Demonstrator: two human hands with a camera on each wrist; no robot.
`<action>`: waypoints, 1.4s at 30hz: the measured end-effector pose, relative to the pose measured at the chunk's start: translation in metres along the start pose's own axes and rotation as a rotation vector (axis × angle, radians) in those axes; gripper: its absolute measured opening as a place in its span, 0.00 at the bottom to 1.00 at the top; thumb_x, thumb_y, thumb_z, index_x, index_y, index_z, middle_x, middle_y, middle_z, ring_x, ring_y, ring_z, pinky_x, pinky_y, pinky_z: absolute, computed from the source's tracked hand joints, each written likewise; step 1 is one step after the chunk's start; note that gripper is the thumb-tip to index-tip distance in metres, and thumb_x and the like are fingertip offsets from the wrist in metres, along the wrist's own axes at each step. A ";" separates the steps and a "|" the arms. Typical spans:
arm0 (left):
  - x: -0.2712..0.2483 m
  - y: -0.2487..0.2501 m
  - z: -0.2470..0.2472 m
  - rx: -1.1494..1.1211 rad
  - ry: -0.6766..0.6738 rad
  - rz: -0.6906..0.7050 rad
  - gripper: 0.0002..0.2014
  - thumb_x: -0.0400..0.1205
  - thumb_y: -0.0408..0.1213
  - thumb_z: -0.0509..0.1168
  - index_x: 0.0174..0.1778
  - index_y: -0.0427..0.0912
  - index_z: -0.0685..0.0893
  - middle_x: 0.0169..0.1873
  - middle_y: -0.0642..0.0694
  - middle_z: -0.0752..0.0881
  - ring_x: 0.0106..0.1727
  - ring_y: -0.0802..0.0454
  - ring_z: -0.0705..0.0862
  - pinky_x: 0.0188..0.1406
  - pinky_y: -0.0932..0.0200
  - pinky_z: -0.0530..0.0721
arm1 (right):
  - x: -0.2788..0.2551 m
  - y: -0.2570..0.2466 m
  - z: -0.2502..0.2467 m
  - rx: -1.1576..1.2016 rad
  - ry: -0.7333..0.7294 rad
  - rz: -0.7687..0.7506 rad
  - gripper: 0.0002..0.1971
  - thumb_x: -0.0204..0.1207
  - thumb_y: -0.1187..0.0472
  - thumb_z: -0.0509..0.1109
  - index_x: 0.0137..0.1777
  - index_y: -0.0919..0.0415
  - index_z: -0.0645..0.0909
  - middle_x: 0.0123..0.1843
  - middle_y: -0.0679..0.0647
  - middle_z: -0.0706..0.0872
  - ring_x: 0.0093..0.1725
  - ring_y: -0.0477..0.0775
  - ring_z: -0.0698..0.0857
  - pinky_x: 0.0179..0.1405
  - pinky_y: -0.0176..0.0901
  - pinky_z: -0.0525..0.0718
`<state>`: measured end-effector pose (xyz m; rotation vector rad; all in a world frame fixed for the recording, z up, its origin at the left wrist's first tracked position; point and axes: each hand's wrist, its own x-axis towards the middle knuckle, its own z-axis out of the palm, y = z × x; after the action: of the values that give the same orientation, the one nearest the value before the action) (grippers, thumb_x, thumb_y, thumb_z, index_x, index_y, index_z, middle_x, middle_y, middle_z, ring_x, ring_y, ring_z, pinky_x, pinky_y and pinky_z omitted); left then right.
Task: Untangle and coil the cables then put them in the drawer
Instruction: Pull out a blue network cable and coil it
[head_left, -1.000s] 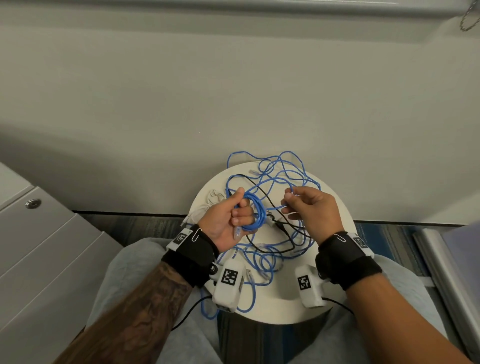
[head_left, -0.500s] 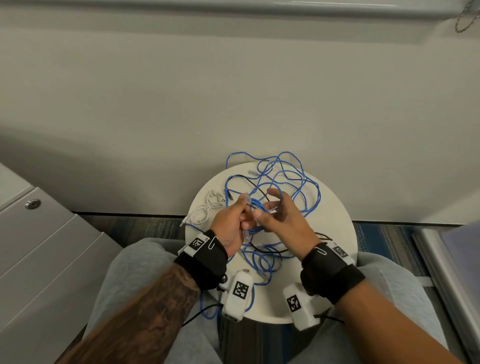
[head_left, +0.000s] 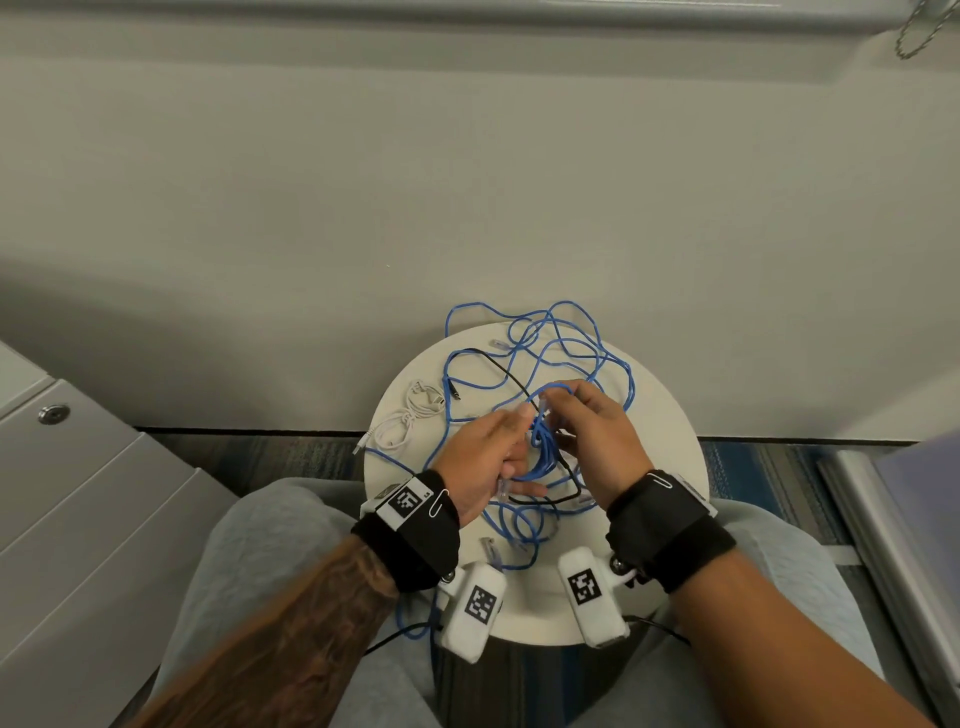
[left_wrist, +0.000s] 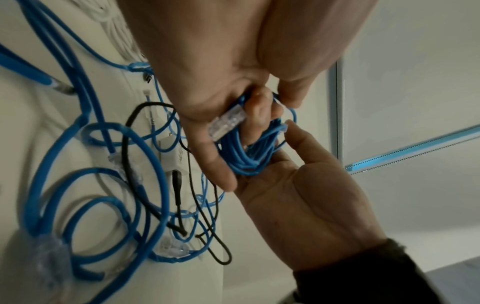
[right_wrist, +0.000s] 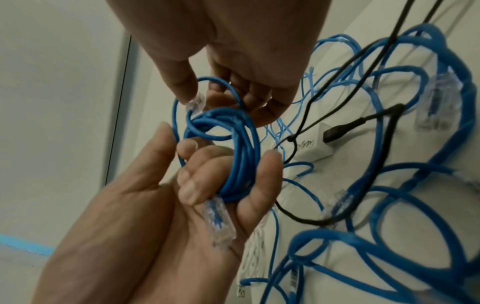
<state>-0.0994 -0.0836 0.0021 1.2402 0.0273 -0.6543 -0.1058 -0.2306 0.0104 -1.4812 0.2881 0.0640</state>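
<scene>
A thin blue network cable, wound into a small coil (head_left: 540, 452), sits between my two hands above the round white table (head_left: 660, 415). My left hand (head_left: 511, 449) holds the coil (right_wrist: 241, 156) looped round its curled fingers, and one clear plug (right_wrist: 218, 220) lies in its palm. My right hand (head_left: 563, 410) pinches the coil's other end at its clear plug (right_wrist: 196, 102), with a last loose loop hanging from it. The left wrist view shows the same coil (left_wrist: 249, 156) and plug (left_wrist: 228, 121). Other blue cables (head_left: 571, 353) lie tangled on the table with a black cable (head_left: 498, 366).
A coiled white cable (head_left: 410, 421) lies at the table's left edge. A grey drawer cabinet (head_left: 78, 493) with a round lock (head_left: 53, 413) stands to my left. The wall is just behind the table, and my knees are under its near edge.
My right hand came in from the right with the cable end and met my left hand at the coil. The coil now has another turn, and both hands sit slightly farther forward.
</scene>
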 end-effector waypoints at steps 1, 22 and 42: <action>0.000 0.001 0.000 0.035 0.004 -0.006 0.12 0.86 0.46 0.63 0.52 0.39 0.81 0.23 0.54 0.67 0.24 0.59 0.65 0.51 0.36 0.88 | -0.001 -0.001 0.000 -0.005 -0.003 0.002 0.10 0.84 0.59 0.67 0.53 0.68 0.83 0.42 0.61 0.79 0.44 0.59 0.78 0.50 0.52 0.81; -0.010 -0.001 -0.007 0.213 -0.061 -0.157 0.19 0.72 0.60 0.72 0.36 0.49 0.75 0.25 0.50 0.56 0.24 0.54 0.57 0.23 0.58 0.73 | 0.015 -0.037 -0.035 0.118 0.083 -0.300 0.08 0.84 0.65 0.68 0.42 0.59 0.76 0.38 0.55 0.87 0.36 0.50 0.83 0.34 0.40 0.80; -0.002 0.012 -0.034 -0.177 0.061 0.085 0.08 0.86 0.42 0.62 0.55 0.44 0.84 0.25 0.53 0.62 0.21 0.61 0.60 0.16 0.67 0.59 | 0.020 -0.024 -0.050 0.140 0.147 -0.220 0.13 0.78 0.76 0.69 0.49 0.56 0.77 0.42 0.56 0.87 0.36 0.51 0.87 0.37 0.40 0.85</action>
<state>-0.0846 -0.0507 0.0014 1.0840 0.0811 -0.5289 -0.0884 -0.2847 0.0257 -1.3719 0.2415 -0.2376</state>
